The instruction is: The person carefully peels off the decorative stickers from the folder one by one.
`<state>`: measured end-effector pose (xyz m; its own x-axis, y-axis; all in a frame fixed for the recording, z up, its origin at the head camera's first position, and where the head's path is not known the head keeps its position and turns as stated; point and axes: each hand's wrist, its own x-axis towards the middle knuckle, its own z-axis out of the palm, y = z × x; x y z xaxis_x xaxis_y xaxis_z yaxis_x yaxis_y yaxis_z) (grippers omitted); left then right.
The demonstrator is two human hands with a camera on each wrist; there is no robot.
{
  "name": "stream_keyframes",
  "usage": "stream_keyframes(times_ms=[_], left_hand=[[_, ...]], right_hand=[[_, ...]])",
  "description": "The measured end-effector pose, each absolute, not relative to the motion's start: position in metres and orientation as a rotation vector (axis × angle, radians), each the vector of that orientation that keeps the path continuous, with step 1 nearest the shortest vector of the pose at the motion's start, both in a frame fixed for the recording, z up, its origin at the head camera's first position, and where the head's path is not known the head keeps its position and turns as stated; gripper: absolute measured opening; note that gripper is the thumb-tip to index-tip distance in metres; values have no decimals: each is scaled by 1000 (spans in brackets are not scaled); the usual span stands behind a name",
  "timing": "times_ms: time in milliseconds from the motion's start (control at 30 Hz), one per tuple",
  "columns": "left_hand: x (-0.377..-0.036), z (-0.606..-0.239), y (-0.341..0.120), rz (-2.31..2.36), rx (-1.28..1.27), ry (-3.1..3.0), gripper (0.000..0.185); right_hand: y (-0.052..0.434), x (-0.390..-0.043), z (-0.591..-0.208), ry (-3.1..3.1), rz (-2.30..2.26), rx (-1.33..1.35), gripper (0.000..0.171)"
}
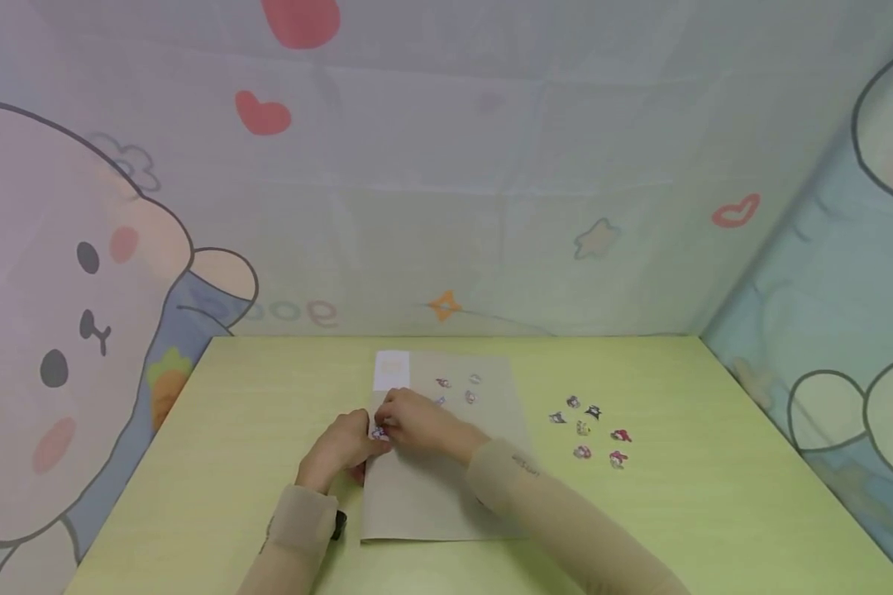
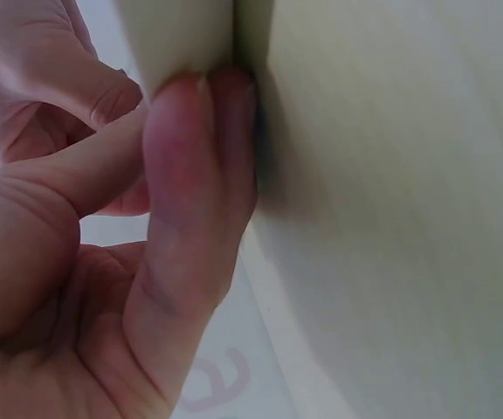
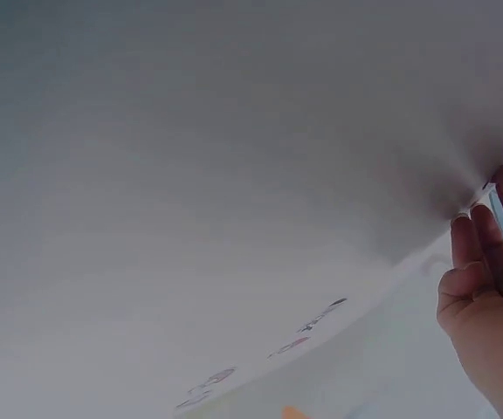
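A brown paper sheet [image 1: 446, 487] lies on the green table [image 1: 714, 512], with a few small stickers [image 1: 457, 388] stuck near its top. My left hand [image 1: 338, 450] and right hand [image 1: 417, 421] meet over the sheet's left edge. Between their fingertips both pinch one small sticker [image 1: 379, 432]. In the left wrist view my left fingers [image 2: 195, 183] press down at the seam between paper and table. The right wrist view shows my right fingers [image 3: 483, 262] at the sheet's edge [image 3: 234, 175], most of the hand out of frame.
Several loose cartoon stickers [image 1: 591, 430] lie scattered on the table right of the sheet. A small white slip [image 1: 392, 369] sits at the sheet's top left corner. Printed cloth walls [image 1: 446, 207] close in the table at the back and both sides.
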<state>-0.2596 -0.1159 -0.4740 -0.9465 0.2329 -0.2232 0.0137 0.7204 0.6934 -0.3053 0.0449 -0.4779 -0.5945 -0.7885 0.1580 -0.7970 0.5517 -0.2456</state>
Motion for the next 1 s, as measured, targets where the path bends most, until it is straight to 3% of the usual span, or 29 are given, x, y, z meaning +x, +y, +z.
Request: stream_keyframes(times_ms=[400, 1000], left_hand=[[-257, -471, -117, 1067, 190, 2625, 26], [-258, -471, -117, 1016, 177, 2638, 26]], right_hand=[[41, -312, -474, -2739, 484, 1472, 8], [43, -310, -468, -2812, 265, 1489, 17]])
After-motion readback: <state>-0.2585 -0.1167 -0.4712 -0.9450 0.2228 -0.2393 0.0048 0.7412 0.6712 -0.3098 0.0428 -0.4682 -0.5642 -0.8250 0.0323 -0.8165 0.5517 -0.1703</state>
